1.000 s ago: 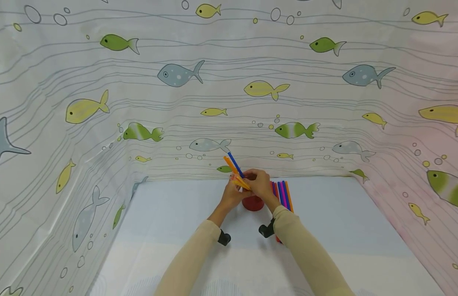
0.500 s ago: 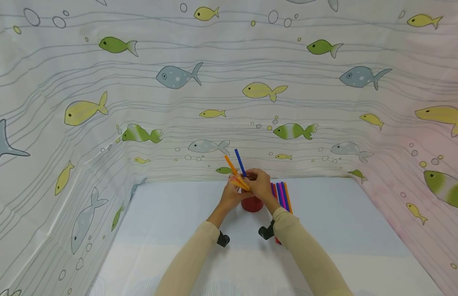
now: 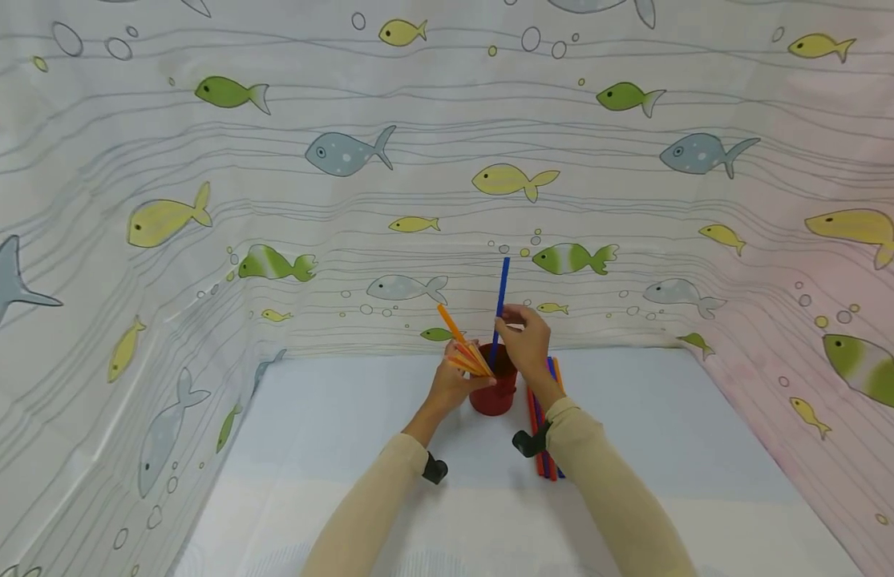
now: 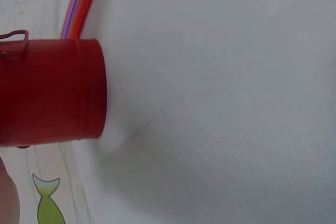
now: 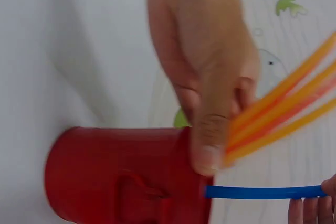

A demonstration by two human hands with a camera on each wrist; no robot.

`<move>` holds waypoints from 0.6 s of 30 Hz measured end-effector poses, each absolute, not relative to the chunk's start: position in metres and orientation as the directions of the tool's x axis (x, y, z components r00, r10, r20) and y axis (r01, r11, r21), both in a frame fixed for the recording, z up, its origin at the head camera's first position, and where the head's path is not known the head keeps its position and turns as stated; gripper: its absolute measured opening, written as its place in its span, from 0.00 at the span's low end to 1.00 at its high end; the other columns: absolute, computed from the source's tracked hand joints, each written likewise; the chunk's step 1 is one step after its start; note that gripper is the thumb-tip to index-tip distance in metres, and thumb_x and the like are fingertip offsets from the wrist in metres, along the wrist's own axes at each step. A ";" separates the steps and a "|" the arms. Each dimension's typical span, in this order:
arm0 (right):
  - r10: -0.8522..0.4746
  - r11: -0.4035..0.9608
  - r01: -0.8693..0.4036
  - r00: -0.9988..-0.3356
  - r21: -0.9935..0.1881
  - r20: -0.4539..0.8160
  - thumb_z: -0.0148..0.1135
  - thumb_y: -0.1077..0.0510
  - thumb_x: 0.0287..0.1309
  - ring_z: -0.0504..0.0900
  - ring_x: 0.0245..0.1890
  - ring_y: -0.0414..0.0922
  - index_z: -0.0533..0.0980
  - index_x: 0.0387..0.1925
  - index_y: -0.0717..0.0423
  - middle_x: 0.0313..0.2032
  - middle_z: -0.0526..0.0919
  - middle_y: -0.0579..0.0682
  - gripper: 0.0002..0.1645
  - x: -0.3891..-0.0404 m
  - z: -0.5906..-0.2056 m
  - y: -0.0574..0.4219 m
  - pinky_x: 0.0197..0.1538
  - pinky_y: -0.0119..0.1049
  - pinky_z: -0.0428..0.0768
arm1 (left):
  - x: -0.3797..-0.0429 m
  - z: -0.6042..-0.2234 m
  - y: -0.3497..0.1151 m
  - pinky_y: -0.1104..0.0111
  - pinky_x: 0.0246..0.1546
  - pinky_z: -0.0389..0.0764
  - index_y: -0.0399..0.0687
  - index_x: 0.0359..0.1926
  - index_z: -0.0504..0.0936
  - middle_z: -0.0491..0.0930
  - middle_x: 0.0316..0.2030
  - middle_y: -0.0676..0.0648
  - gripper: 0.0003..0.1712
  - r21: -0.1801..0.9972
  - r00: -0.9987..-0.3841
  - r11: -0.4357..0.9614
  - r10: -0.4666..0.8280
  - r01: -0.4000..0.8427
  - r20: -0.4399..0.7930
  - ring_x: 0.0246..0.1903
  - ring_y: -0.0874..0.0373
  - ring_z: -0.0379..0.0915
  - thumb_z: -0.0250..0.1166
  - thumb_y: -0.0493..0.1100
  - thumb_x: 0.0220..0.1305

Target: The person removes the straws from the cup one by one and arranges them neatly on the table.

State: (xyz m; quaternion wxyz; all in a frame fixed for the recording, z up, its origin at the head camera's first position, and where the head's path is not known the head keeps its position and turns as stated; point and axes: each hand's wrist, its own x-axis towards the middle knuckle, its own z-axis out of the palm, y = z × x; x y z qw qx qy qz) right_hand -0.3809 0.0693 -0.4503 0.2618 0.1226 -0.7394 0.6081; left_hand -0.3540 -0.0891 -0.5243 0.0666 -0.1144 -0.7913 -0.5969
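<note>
A red metal bucket (image 3: 492,397) with a side handle stands upright on the table. My left hand (image 3: 450,383) is at its left rim and holds a fanned bunch of orange straws (image 3: 454,324), some of them reddish. In the right wrist view, the left thumb (image 5: 210,140) lies along the bucket's mouth, beside the orange straws (image 5: 283,111). My right hand (image 3: 527,340) pinches a blue straw (image 3: 502,288) above the bucket. The straw stands almost upright, its lower end inside the bucket's mouth. Only fingertips of the right hand (image 5: 311,211) show in the right wrist view.
A row of red, blue, purple and orange straws (image 3: 544,449) lies on the table right of the bucket, partly under the right forearm. The white table (image 3: 331,433) meets a fish-print curtain (image 3: 345,240) at its back and sides.
My right hand has moved right and slightly up, away from the left hand. The blue straw has swung from leaning left beside the orange ones to nearly upright in the bucket.
</note>
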 end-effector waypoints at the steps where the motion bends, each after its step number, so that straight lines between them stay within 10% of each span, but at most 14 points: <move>1: 0.147 0.222 -0.506 -0.828 -0.833 0.542 0.69 0.64 0.55 0.84 0.40 0.47 0.82 0.44 0.61 0.39 0.84 0.54 0.13 -0.382 -0.445 0.072 0.43 0.32 0.84 | -0.354 -0.524 -0.089 0.56 0.66 0.65 0.45 0.68 0.57 0.71 0.65 0.50 0.49 0.929 -0.965 0.265 0.101 0.260 0.241 0.64 0.57 0.66 0.77 0.45 0.51; 18: 0.287 0.263 -0.520 -0.762 -0.813 0.580 0.67 0.65 0.56 0.82 0.39 0.42 0.81 0.47 0.61 0.40 0.83 0.54 0.15 -0.381 -0.410 0.141 0.45 0.33 0.83 | -0.354 -0.526 -0.087 0.54 0.64 0.67 0.56 0.66 0.61 0.72 0.63 0.57 0.51 0.940 -0.982 0.283 0.059 0.189 0.180 0.64 0.58 0.65 0.81 0.51 0.44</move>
